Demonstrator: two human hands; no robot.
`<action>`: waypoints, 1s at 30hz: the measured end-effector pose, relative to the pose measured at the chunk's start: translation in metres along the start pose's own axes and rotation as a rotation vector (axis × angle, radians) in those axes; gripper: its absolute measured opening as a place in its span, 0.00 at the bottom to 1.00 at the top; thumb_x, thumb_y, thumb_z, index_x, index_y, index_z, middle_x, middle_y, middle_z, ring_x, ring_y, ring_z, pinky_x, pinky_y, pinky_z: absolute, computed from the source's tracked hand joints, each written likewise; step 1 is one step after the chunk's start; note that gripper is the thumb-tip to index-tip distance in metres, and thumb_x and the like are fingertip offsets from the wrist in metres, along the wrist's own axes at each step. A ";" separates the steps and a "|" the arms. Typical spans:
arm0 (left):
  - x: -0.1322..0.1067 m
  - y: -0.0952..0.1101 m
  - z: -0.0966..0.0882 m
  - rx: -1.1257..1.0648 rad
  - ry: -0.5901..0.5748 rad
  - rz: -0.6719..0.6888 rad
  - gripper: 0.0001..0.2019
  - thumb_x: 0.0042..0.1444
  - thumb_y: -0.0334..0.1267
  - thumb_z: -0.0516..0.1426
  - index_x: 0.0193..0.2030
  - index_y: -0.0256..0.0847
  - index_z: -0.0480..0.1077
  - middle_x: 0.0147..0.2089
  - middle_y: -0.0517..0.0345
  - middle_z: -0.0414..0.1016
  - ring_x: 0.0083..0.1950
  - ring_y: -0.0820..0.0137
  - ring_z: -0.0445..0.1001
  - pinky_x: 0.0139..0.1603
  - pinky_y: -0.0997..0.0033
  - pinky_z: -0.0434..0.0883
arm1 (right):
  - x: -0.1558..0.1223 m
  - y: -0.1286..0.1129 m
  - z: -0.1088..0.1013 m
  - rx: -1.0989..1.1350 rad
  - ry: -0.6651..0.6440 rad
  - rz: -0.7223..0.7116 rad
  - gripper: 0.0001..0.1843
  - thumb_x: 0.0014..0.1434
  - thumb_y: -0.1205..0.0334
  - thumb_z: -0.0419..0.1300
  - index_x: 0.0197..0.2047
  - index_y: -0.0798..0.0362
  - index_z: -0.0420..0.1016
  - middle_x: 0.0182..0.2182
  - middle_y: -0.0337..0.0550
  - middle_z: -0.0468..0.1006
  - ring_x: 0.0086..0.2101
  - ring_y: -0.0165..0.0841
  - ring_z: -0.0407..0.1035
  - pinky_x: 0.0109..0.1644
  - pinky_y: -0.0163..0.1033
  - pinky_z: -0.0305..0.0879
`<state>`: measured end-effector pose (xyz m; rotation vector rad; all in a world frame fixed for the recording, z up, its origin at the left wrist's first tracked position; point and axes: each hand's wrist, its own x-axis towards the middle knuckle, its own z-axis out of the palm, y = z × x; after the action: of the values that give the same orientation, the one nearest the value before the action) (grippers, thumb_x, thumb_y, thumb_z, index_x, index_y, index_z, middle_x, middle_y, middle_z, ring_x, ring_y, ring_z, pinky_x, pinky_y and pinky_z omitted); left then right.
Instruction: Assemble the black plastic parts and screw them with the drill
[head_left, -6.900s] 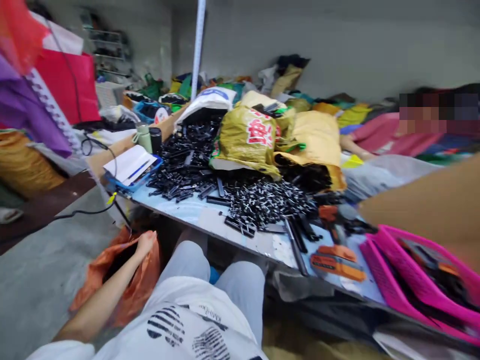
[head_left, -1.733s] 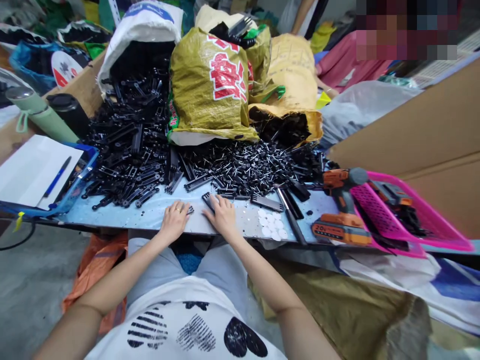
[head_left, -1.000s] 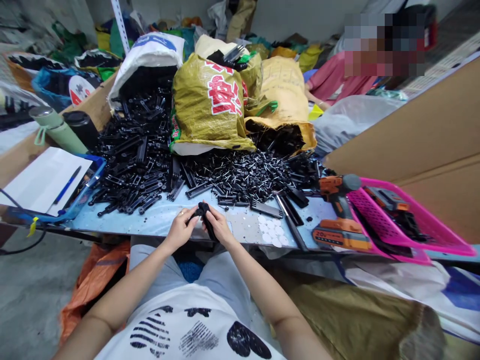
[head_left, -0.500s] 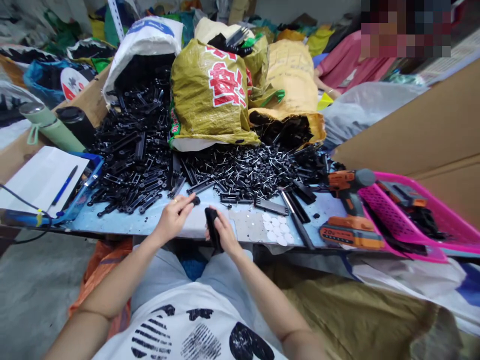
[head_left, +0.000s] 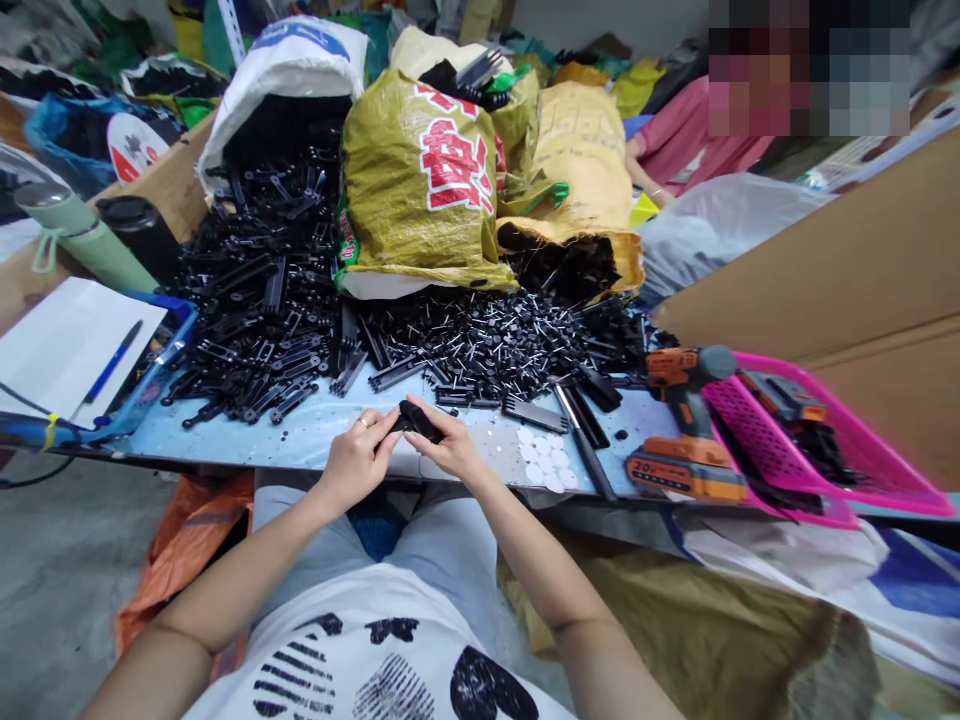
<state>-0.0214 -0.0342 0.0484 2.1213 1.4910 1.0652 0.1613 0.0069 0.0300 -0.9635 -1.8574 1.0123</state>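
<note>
My left hand (head_left: 356, 460) and my right hand (head_left: 450, 445) meet over the near edge of the light blue table (head_left: 315, 440). Both pinch one small black plastic part (head_left: 416, 420) held between them. Just beyond lies a big heap of long black plastic pieces (head_left: 255, 310) and a heap of small black pins with pale tips (head_left: 495, 345). A black comb-like piece (head_left: 534, 411) lies right of my hands, beside a patch of white round stickers (head_left: 544, 462).
Yellow woven sacks (head_left: 420, 180) and a white sack (head_left: 289, 65) spill parts at the back. An orange cordless drill (head_left: 679, 420) and a pink basket (head_left: 817, 440) sit at right, under a cardboard sheet (head_left: 840, 260). Bottles (head_left: 75, 235), paper and pen (head_left: 112, 360) at left. A person in pink (head_left: 675, 140) sits behind.
Half a second ago my hands were apart, the left by a small piece and the right holding the black part low. Now they have come together on the part above the table edge.
</note>
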 end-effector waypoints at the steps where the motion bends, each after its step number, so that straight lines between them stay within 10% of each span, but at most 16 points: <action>1: -0.002 0.000 0.002 0.016 0.011 0.001 0.18 0.64 0.39 0.49 0.58 0.41 0.66 0.42 0.52 0.71 0.42 0.69 0.73 0.42 0.71 0.72 | 0.001 0.000 -0.004 -0.070 -0.014 -0.068 0.29 0.56 0.55 0.60 0.60 0.52 0.66 0.49 0.48 0.75 0.43 0.36 0.72 0.49 0.41 0.70; 6: -0.005 0.007 0.019 -0.015 0.178 -0.010 0.18 0.64 0.37 0.48 0.59 0.41 0.65 0.42 0.52 0.70 0.42 0.70 0.72 0.42 0.72 0.72 | 0.007 -0.005 -0.008 -0.221 -0.060 -0.191 0.27 0.62 0.56 0.55 0.63 0.51 0.61 0.50 0.49 0.74 0.48 0.36 0.70 0.53 0.41 0.67; 12: 0.001 0.018 0.034 -0.137 0.500 -0.033 0.18 0.63 0.34 0.49 0.59 0.41 0.65 0.41 0.50 0.69 0.42 0.70 0.70 0.42 0.69 0.72 | 0.001 -0.012 0.033 -0.020 0.194 -0.117 0.25 0.65 0.54 0.48 0.64 0.49 0.60 0.46 0.48 0.75 0.33 0.32 0.73 0.40 0.37 0.72; 19: 0.015 -0.002 0.012 -0.208 0.343 0.180 0.17 0.62 0.32 0.51 0.57 0.39 0.67 0.41 0.50 0.71 0.41 0.71 0.72 0.41 0.70 0.72 | -0.006 -0.008 0.045 0.030 0.239 -0.078 0.27 0.65 0.56 0.49 0.66 0.49 0.55 0.37 0.45 0.74 0.24 0.27 0.66 0.31 0.36 0.70; 26: 0.019 0.012 0.014 -0.223 0.405 0.200 0.18 0.62 0.32 0.50 0.58 0.40 0.66 0.43 0.51 0.71 0.43 0.71 0.71 0.43 0.70 0.72 | -0.007 -0.017 0.043 -0.088 0.393 -0.204 0.27 0.65 0.56 0.49 0.67 0.48 0.54 0.50 0.51 0.72 0.44 0.37 0.70 0.47 0.43 0.69; 30: 0.024 0.011 0.000 -0.242 0.293 0.197 0.14 0.62 0.34 0.51 0.53 0.39 0.70 0.40 0.52 0.73 0.40 0.72 0.72 0.41 0.71 0.71 | -0.013 -0.013 0.043 -0.042 0.353 -0.200 0.28 0.65 0.56 0.50 0.67 0.47 0.53 0.40 0.47 0.76 0.37 0.34 0.71 0.42 0.41 0.70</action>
<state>-0.0104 -0.0164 0.0648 2.0371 1.2092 1.5994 0.1257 -0.0222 0.0225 -0.8949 -1.6444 0.6386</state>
